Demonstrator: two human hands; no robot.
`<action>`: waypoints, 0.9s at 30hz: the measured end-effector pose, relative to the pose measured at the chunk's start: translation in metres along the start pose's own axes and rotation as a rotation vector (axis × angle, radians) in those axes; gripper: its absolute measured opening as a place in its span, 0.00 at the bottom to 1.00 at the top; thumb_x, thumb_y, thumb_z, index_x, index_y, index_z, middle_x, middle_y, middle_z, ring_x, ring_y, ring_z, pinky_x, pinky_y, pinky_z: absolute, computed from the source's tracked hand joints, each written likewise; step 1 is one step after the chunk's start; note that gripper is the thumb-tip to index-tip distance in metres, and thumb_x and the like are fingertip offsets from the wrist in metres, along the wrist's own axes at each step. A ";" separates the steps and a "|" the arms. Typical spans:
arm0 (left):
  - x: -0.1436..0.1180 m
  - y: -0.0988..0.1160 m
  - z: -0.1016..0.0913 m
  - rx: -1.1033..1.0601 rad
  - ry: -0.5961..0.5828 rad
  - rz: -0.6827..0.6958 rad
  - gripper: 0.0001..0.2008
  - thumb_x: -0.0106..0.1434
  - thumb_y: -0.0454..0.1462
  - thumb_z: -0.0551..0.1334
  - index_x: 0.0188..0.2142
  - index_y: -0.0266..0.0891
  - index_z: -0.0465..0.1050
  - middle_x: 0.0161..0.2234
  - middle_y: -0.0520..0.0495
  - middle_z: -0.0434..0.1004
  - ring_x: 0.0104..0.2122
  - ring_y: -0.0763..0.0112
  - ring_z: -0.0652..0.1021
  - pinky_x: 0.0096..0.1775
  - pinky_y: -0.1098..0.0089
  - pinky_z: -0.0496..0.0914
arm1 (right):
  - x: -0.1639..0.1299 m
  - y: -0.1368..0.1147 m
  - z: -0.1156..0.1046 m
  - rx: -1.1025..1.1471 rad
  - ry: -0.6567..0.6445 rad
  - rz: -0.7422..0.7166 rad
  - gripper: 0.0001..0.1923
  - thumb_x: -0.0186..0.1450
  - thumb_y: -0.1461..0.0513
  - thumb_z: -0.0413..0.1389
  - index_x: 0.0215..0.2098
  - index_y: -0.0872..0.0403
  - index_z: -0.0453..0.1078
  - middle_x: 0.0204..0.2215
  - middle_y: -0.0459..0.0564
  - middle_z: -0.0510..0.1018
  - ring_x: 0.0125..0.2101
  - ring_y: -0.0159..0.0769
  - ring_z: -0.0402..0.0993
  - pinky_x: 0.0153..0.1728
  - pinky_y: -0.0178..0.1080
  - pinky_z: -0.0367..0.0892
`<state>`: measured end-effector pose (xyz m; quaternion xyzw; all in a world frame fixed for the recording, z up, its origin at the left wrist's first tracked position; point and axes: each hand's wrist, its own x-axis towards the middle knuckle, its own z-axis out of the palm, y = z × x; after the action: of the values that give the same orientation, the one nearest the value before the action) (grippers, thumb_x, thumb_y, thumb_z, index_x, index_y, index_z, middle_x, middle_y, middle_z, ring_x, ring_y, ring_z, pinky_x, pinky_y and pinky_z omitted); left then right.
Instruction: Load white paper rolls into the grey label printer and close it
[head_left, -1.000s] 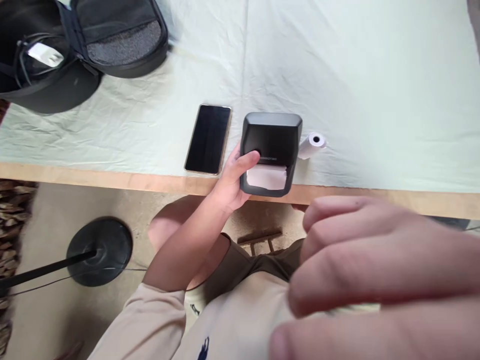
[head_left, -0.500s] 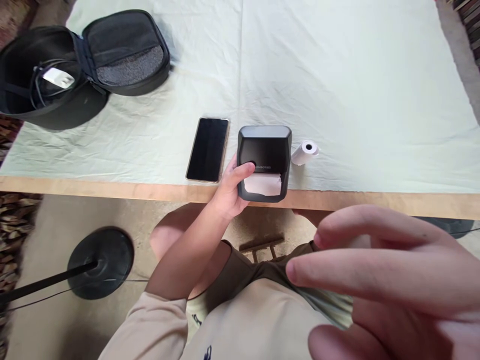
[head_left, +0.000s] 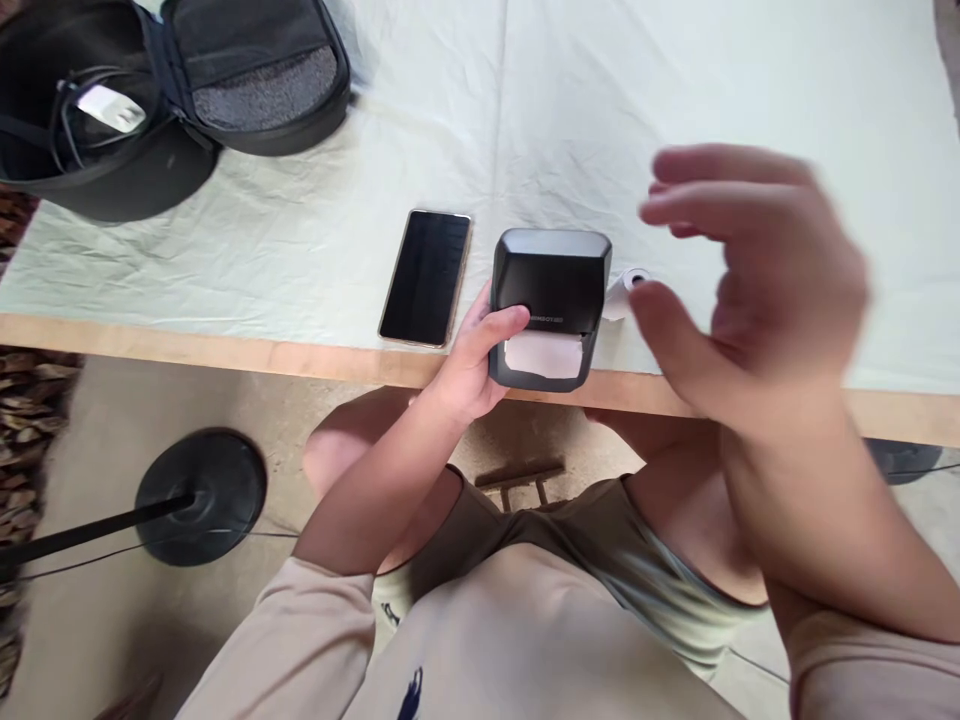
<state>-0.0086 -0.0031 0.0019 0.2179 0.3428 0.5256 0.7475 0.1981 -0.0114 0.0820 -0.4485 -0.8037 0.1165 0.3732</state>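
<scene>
In the head view, the black device [head_left: 559,290] was in the left hand [head_left: 478,358], which grasped it along its left side, the thumb lying across its upper face near the white paper [head_left: 544,355]. The device thus sat directly right of that hand, over the near edge of the cloth-covered tabletop [head_left: 562,100]. To the right of the device, apart from it, the right hand [head_left: 780,270] was raised, blurred and free, its thumb and fingers parted. Just beside the device's right side was the paper roll [head_left: 616,298]; near its left side lay the phone [head_left: 425,278]. Well left of and beyond the device was the open case [head_left: 124,185], containing a white plug [head_left: 112,108].
</scene>
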 end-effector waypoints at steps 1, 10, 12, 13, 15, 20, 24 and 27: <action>0.000 0.000 0.001 0.009 -0.009 0.008 0.22 0.57 0.43 0.80 0.49 0.42 0.81 0.39 0.48 0.90 0.40 0.55 0.91 0.36 0.64 0.82 | 0.008 0.011 0.007 0.008 0.008 -0.061 0.22 0.79 0.58 0.60 0.69 0.49 0.77 0.69 0.57 0.85 0.72 0.56 0.81 0.69 0.60 0.83; -0.005 -0.003 0.003 -0.037 -0.006 0.010 0.25 0.58 0.43 0.82 0.53 0.46 0.83 0.46 0.49 0.91 0.54 0.49 0.92 0.50 0.61 0.86 | 0.018 0.023 0.015 -0.002 -0.254 0.026 0.21 0.79 0.54 0.59 0.68 0.46 0.79 0.66 0.54 0.87 0.67 0.55 0.85 0.64 0.56 0.85; -0.005 -0.003 0.003 -0.044 -0.001 -0.003 0.25 0.57 0.44 0.84 0.53 0.46 0.84 0.46 0.48 0.91 0.55 0.47 0.92 0.52 0.60 0.86 | 0.017 0.021 0.015 -0.016 -0.251 0.062 0.20 0.79 0.52 0.59 0.67 0.43 0.79 0.67 0.53 0.86 0.69 0.57 0.83 0.68 0.60 0.82; -0.005 -0.003 0.004 -0.051 -0.012 0.000 0.24 0.57 0.44 0.84 0.52 0.46 0.84 0.46 0.48 0.91 0.55 0.47 0.92 0.52 0.60 0.86 | 0.016 0.021 0.015 -0.015 -0.243 0.064 0.20 0.79 0.52 0.58 0.66 0.43 0.80 0.67 0.54 0.85 0.69 0.58 0.82 0.70 0.62 0.81; -0.004 -0.001 0.007 -0.083 -0.053 -0.001 0.20 0.62 0.46 0.81 0.51 0.45 0.85 0.46 0.47 0.92 0.57 0.46 0.91 0.54 0.60 0.86 | 0.015 0.021 0.014 -0.012 -0.213 0.063 0.20 0.80 0.51 0.58 0.66 0.42 0.80 0.67 0.56 0.85 0.70 0.60 0.81 0.72 0.64 0.79; 0.001 0.004 0.015 -0.184 0.053 -0.087 0.13 0.79 0.43 0.63 0.41 0.41 0.84 0.38 0.47 0.91 0.56 0.53 0.91 0.55 0.64 0.85 | 0.012 0.024 0.010 -0.013 -0.200 0.014 0.22 0.78 0.51 0.60 0.67 0.44 0.78 0.67 0.58 0.85 0.68 0.57 0.82 0.69 0.61 0.82; 0.005 0.004 0.015 -0.185 0.155 -0.067 0.12 0.77 0.41 0.64 0.37 0.41 0.82 0.35 0.50 0.89 0.47 0.58 0.92 0.51 0.64 0.86 | 0.011 0.026 0.009 0.035 -0.195 -0.038 0.24 0.77 0.55 0.60 0.70 0.46 0.75 0.68 0.57 0.84 0.68 0.54 0.83 0.64 0.59 0.85; 0.006 0.003 0.011 -0.197 0.163 -0.055 0.13 0.76 0.40 0.66 0.32 0.41 0.80 0.33 0.50 0.88 0.40 0.60 0.90 0.44 0.65 0.85 | 0.011 0.025 0.008 0.011 -0.229 -0.031 0.27 0.75 0.55 0.64 0.71 0.46 0.75 0.71 0.60 0.82 0.68 0.55 0.82 0.65 0.59 0.84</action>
<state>-0.0004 0.0038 0.0097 0.0905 0.3548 0.5519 0.7492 0.2040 0.0131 0.0690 -0.4176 -0.8473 0.1657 0.2832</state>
